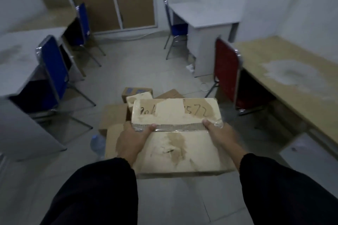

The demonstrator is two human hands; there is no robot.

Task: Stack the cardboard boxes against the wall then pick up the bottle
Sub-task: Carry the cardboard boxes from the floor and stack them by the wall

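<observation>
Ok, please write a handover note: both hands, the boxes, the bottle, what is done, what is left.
Left hand: grips the left end of the pale, worn cardboard box with handwritten digits, thumb on top.
Right hand: grips its right end likewise; the box is off the floor.
Other brown cardboard boxes lie in a loose heap on the floor ahead.
The clear plastic bottle with a bluish top is on the floor left of the heap.
Done: one box lifted; no stack shows at a wall.
Left: stack every box against the wall, then pick up the bottle.
</observation>
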